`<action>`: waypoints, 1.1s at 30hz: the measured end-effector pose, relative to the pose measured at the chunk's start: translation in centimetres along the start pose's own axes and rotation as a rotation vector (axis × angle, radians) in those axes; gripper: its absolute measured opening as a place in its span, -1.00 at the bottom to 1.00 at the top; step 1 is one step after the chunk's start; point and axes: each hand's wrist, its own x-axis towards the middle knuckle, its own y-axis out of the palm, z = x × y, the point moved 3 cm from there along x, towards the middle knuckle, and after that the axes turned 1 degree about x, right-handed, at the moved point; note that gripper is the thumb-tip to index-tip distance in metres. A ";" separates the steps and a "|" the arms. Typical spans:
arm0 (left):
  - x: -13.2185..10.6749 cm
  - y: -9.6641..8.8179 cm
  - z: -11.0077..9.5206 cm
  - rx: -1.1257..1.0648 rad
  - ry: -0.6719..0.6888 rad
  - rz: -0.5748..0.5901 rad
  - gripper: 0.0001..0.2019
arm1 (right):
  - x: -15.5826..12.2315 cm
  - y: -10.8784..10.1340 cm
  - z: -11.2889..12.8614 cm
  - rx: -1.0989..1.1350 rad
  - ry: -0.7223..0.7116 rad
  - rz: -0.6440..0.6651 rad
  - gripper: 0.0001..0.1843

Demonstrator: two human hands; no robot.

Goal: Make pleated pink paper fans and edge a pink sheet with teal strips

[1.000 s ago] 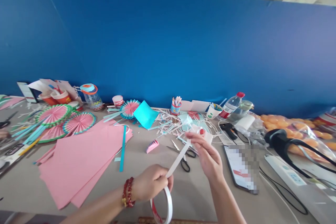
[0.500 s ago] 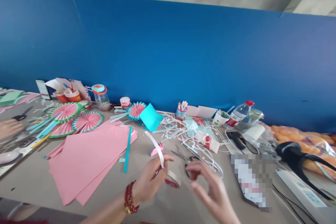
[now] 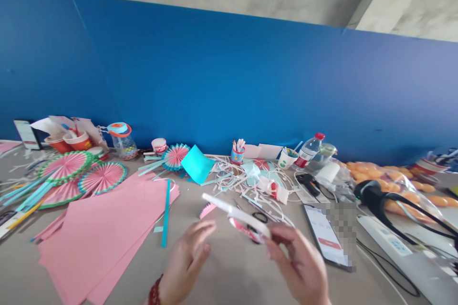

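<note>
My right hand (image 3: 298, 259) pinches a white strip of tape (image 3: 236, 212) between thumb and fingers. The strip slants up to the left. Just under it shows a tape roll (image 3: 246, 231) with red on it; whether my fingers also grip the roll I cannot tell. My left hand (image 3: 188, 259), a red bead bracelet at its wrist, is open and empty, left of the strip. Beyond the strip lie a small pink pleated paper piece (image 3: 207, 209) and scissors (image 3: 260, 218), partly hidden. Large pink paper sheets (image 3: 103, 228) spread to the left, with a teal strip (image 3: 166, 214) at their edge.
Pleated paper fans (image 3: 102, 177), a teal square sheet (image 3: 196, 164) and a heap of paper scraps (image 3: 229, 176) line the back. Further right are a bottle (image 3: 309, 151), a phone (image 3: 325, 236), a power strip (image 3: 386, 238) and a black strap-like object (image 3: 372, 193).
The white strip has passed from my left hand to my right, and my left fingers have opened. The tape roll has shifted up and right. The view has turned right.
</note>
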 end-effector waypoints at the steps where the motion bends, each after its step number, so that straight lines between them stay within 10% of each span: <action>1: -0.3 -0.5 -0.2 0.017 0.034 -0.012 -0.68 | 0.4 -0.6 -0.5 -0.017 0.036 0.012 -0.89; 5: -0.6 -3.4 -3.9 0.211 0.276 -0.277 -0.61 | 1.6 -0.5 -0.8 -0.057 0.030 0.296 -0.92; 9: 0.9 -1.8 -7.6 0.272 0.527 -0.057 -0.36 | 1.4 2.2 1.4 0.187 -0.055 0.383 -0.90; 14: 0.8 2.4 -3.7 -0.324 0.070 -0.157 -0.54 | -0.3 4.2 -0.2 0.542 0.337 0.174 -0.85; 17: -0.3 3.9 -1.4 -0.275 0.146 0.063 -0.46 | 0.4 4.1 -4.2 0.665 0.578 0.004 -0.71; 22: -1.1 4.0 0.0 0.081 0.141 0.398 -0.56 | 6.3 2.7 -12.8 -0.137 0.362 -0.084 -0.73; 25: -1.3 3.6 -0.2 0.207 0.157 0.478 -0.74 | 9.1 5.1 -17.5 -0.728 0.257 0.215 -0.76; 33: -3.6 -2.7 1.9 0.272 0.082 0.098 -0.78 | 9.3 9.3 -20.4 -0.847 0.175 0.420 -0.74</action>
